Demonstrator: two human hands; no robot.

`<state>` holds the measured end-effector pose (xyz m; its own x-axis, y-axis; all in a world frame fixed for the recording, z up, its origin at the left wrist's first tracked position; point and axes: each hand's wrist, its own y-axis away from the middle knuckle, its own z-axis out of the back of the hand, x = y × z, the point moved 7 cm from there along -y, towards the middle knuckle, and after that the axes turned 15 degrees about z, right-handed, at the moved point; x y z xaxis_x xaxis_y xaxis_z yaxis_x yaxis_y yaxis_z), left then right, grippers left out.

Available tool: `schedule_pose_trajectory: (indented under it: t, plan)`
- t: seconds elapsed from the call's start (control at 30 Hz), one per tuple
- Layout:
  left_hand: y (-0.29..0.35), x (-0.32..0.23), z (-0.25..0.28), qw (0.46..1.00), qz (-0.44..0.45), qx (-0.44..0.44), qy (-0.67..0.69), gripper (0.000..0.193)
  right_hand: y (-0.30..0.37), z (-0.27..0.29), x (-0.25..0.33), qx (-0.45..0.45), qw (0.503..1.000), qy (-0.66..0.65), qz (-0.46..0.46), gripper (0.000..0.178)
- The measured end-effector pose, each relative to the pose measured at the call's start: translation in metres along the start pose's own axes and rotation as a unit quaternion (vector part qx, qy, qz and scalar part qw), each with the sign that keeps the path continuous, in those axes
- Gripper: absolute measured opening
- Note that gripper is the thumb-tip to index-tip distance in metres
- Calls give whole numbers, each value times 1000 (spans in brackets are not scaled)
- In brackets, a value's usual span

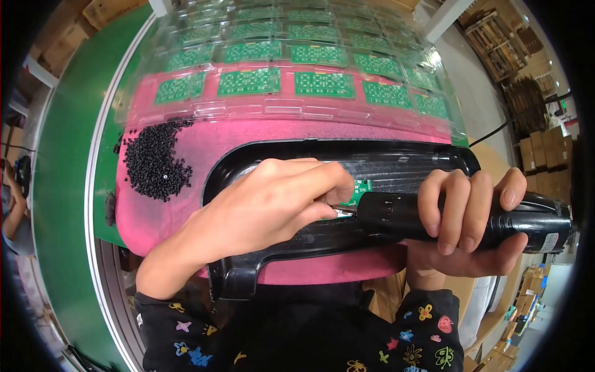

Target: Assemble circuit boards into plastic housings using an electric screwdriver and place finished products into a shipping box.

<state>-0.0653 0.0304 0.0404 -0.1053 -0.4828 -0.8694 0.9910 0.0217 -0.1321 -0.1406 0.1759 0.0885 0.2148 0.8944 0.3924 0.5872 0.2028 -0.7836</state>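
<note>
A: Our tally?
B: Right hand (pixel 455 214): gripping 1 black screwdriver (pixel 400 214). Left hand (pixel 276 199): fingers pinched at its tip (pixel 347 211). 1 board (pixel 363 186): inside our black shell (pixel 403 159), fastening unfinished, we judge. Further boards (pixel 249 82): in trays (pixel 297 112), pending.

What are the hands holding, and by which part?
The right hand holds the black screwdriver around its body. The left hand is at its metal tip; whether it grips anything cannot be told.

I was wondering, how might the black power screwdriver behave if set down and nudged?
The black power screwdriver would probably roll, given its rounded body. It looks glossy toward the rear, so may feel slightly slippery. Its thickness suggests some heft.
</note>
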Motion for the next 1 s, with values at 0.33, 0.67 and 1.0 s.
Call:
schedule_pose_trajectory:
  t: [0.33,0.67,1.0]
  plan:
    - [-4,10,0,1000,21,-15,-16,25,7,-1,-10,46,992,64,-97,35]
    - [-2,25,6,990,126,9,-62,27,25,-6,-30,46,976,87,-194,41]
    - [5,30,11,999,24,-34,-32,30,21,-33,-44,122,943,120,-286,44]
